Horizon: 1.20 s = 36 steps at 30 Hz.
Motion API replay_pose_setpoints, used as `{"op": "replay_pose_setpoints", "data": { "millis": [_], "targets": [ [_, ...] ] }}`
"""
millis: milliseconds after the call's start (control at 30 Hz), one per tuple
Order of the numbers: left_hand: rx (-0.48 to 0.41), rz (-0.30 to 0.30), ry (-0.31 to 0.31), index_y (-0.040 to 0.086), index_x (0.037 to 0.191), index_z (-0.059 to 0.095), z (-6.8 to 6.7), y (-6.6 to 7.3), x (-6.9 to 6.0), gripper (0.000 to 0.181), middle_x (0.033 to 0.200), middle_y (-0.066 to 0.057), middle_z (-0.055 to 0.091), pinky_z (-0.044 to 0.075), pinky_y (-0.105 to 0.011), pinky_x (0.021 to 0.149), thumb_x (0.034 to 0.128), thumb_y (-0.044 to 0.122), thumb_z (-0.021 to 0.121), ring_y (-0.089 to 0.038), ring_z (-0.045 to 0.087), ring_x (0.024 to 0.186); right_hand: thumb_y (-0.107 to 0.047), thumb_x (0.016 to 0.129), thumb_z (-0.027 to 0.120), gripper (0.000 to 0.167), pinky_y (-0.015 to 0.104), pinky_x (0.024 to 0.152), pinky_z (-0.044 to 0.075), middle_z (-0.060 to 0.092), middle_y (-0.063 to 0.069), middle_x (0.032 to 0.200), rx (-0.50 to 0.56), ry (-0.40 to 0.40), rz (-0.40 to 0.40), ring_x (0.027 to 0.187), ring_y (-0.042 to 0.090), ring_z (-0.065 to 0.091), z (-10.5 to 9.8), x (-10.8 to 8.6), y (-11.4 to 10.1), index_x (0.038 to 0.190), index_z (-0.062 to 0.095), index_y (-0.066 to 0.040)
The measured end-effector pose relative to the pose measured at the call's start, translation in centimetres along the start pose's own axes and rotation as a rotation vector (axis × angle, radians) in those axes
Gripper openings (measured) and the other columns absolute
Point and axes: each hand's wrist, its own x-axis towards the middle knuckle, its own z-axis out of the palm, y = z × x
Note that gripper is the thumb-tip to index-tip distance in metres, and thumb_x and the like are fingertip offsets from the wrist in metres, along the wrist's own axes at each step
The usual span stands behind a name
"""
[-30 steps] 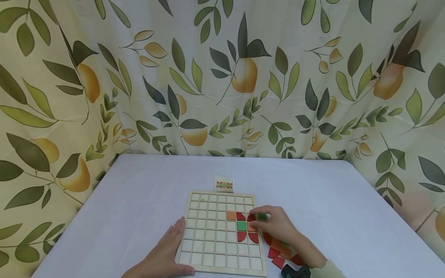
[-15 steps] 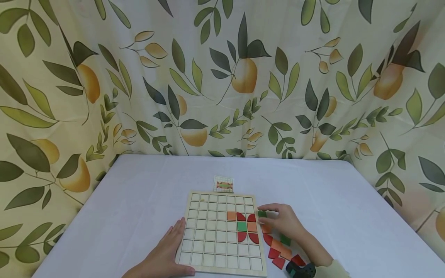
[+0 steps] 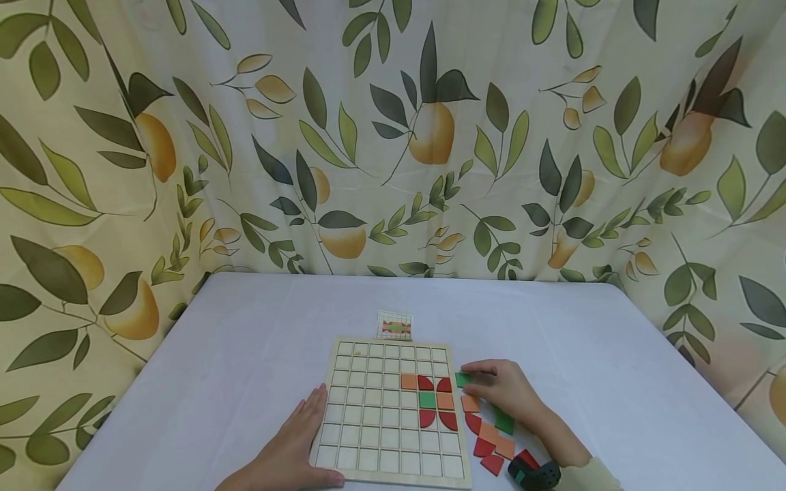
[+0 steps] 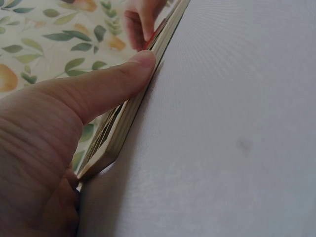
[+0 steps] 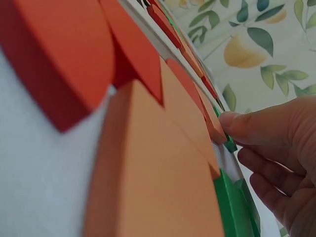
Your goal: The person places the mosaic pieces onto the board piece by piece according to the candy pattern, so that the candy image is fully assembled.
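Observation:
A pale wooden grid board (image 3: pixel 368 417) lies on the table, with red, orange and green pieces in its right-hand cells. My left hand (image 3: pixel 291 447) rests at its lower left corner, fingers straight along the left side; the thumb (image 4: pixel 118 81) presses the near edge in the left wrist view. Just past the board's right edge, my right hand (image 3: pixel 506 390) pinches a green piece (image 3: pixel 462 379) between thumb and index finger. In the right wrist view the thumb (image 5: pixel 261 123) is over that green piece (image 5: pixel 230 144), the index finger largely hidden.
Loose red, orange (image 3: pixel 505 447) and green (image 3: pixel 504 423) pieces lie right of the board, beside my right forearm. A small patterned card (image 3: pixel 394 326) touches or nearly touches the board's far edge. Behind the white table (image 3: pixel 276 307) hangs a leaf-and-fruit curtain (image 3: pixel 393 204).
My right hand has moved right, off the red piece in the upper right of the pattern, to the green piece beside the board. My left hand has stayed put.

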Motion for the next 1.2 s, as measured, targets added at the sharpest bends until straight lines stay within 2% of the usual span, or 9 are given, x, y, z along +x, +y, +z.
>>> {"op": "replay_pose_setpoints", "data": {
  "millis": [133, 433, 700, 1200],
  "targets": [
    [0.004, 0.0, -0.004, -0.009, 0.142, 0.008, -0.01, 0.03, -0.02, 0.126, 0.149, -0.023, 0.011, -0.011, -0.009, 0.101, 0.0623, 0.068, 0.067, -0.035, 0.01, 0.136, -0.021, 0.071, 0.08, 0.035, 0.049, 0.09, 0.043, 0.067, 0.001, 0.103, 0.019, -0.014, 0.023, 0.105, 0.023, 0.057, -0.1, 0.08, 0.21, 0.103, 0.071, -0.009],
    [-0.024, -0.047, -0.03, -0.007, 0.144, 0.006, -0.01, 0.2, 0.09, 0.128, 0.15, -0.021, 0.01, -0.013, -0.008, 0.099, 0.0605, 0.069, 0.068, -0.034, 0.008, 0.137, -0.021, 0.072, 0.079, 0.037, 0.046, 0.09, 0.044, 0.066, 0.002, 0.106, 0.004, -0.037, 0.052, 0.106, 0.024, 0.056, -0.29, 0.04, 0.15, 0.106, 0.07, -0.009],
    [-0.002, -0.024, -0.018, -0.008, 0.143, 0.008, -0.08, 0.14, 0.03, 0.127, 0.149, -0.021, 0.011, -0.011, -0.008, 0.1, 0.0612, 0.069, 0.068, -0.033, 0.009, 0.137, -0.019, 0.072, 0.079, 0.037, 0.045, 0.089, 0.045, 0.065, 0.002, 0.106, -0.006, -0.044, 0.045, 0.105, 0.024, 0.056, -0.21, 0.07, 0.14, 0.106, 0.07, -0.009],
    [-0.013, -0.019, -0.015, -0.008, 0.143, 0.006, -0.04, 0.08, -0.02, 0.127, 0.149, -0.022, 0.01, -0.012, -0.009, 0.1, 0.0625, 0.068, 0.067, -0.034, 0.008, 0.137, -0.012, 0.075, 0.076, 0.029, 0.043, 0.088, 0.047, 0.066, 0.002, 0.104, 0.007, -0.051, 0.009, 0.103, 0.023, 0.058, 0.06, 0.19, 0.08, 0.104, 0.071, -0.009]
  ]
}}
